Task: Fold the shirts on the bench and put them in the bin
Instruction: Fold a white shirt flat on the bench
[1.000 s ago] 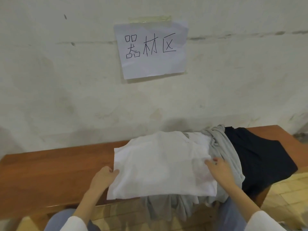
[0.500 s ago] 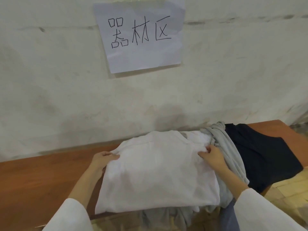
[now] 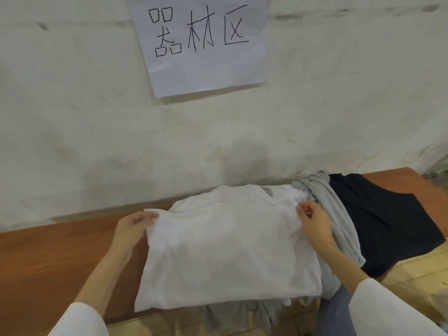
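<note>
White shirt (image 3: 230, 251): partly folded into a rough rectangle, lying flat at the middle of the surface (image 3: 48, 263), collar end toward the wall (image 3: 72, 129). Its near edge reaches the front edge of the surface. It rests on top of the grey shirt.

Left hand (image 3: 132, 227): at the shirt's far left corner, fingers curled round the cloth edge, gripping it.

Right hand (image 3: 314, 223): at the shirt's far right side, thumb and fingers pinching a fold of white cloth.

Grey shirt (image 3: 344, 229): crumpled, showing along the right side of the white shirt and hanging below the front edge of the surface.

Dark shirt (image 3: 378, 219): spread out at the right end of the surface, touching the grey shirt, its near part draping over the front edge.

Surface: reddish-brown wood, set against the wall.

Paper sign (image 3: 201, 44): white sheet with three handwritten characters, fixed to the wall above the shirts.

Floor (image 3: 412, 270): pale tiles, seen at lower right.

Sleeves: white, one on each forearm.
</note>
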### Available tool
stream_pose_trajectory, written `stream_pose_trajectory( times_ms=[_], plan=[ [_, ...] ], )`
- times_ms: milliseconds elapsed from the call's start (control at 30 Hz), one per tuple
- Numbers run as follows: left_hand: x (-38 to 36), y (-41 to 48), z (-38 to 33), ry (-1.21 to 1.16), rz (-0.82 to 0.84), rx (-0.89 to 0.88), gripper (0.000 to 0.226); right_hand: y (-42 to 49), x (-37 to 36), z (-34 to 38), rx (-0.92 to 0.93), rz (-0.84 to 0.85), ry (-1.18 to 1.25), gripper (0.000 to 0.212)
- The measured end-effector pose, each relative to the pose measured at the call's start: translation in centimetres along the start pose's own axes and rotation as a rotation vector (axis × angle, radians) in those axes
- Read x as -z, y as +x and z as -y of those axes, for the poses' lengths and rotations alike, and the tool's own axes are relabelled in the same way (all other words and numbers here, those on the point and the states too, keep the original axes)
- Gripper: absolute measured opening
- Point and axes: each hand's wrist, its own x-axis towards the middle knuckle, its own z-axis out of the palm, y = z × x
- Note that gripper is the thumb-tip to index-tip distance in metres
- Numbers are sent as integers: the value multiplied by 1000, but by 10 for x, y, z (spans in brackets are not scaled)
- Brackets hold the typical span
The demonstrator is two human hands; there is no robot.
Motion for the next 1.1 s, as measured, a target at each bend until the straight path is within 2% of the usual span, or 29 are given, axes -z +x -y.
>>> stream_pose_trajectory(
  times_ms=[67, 167, 233, 300, 367, 400, 467, 500, 567, 633, 733, 767, 833, 933, 1100],
  plan=[
    [-4, 9, 2, 68, -85, -32, 19, 9, -3, 4, -7, -46, 37, 12],
    [-7, 22, 12, 377, 56, -70, 20, 19, -8, 0, -76, -86, -11, 15],
    [-7, 28, 15, 489, 113, -79, 30, 19, -8, -6, -107, -96, -48, 17],
    [-12, 27, 17, 583, 142, -95, 48, 13, -5, -3, -89, -79, -42, 25],
    [-20, 13, 22, 609, 82, -123, 60, 3, -1, 2, -61, -12, -78, 39],
    [-24, 2, 25, 621, -8, -139, 59, -3, 1, 2, -56, 19, -138, 43],
    [-27, -20, 36, 643, -181, -106, 46, -16, 7, -2, -78, 83, -329, 37],
    [-27, -31, 43, 659, -205, -52, 38, -25, 12, -4, -108, 121, -388, 33],
    [-25, -52, 56, 734, -182, 65, 32, -40, 22, -9, -162, 164, -402, 41],
    [-23, -73, 67, 839, -167, 141, 41, -56, 32, -13, -172, 228, -413, 46],
    [-22, -94, 78, 971, -158, 111, 43, -76, 36, -18, -135, 323, -503, 40],
    [-22, -96, 79, 929, -146, 85, 41, -80, 35, -18, -113, 326, -529, 36],
    [-18, -95, 76, 695, -149, 57, 41, -87, 33, -14, -92, 287, -510, 29],
    [-10, -95, 62, 335, -197, 36, 42, -92, 31, -8, -118, 241, -342, 23],
    [19, -99, 41, 317, -298, -47, 33, -82, 44, 1, -133, 117, -152, 18]
  ],
)
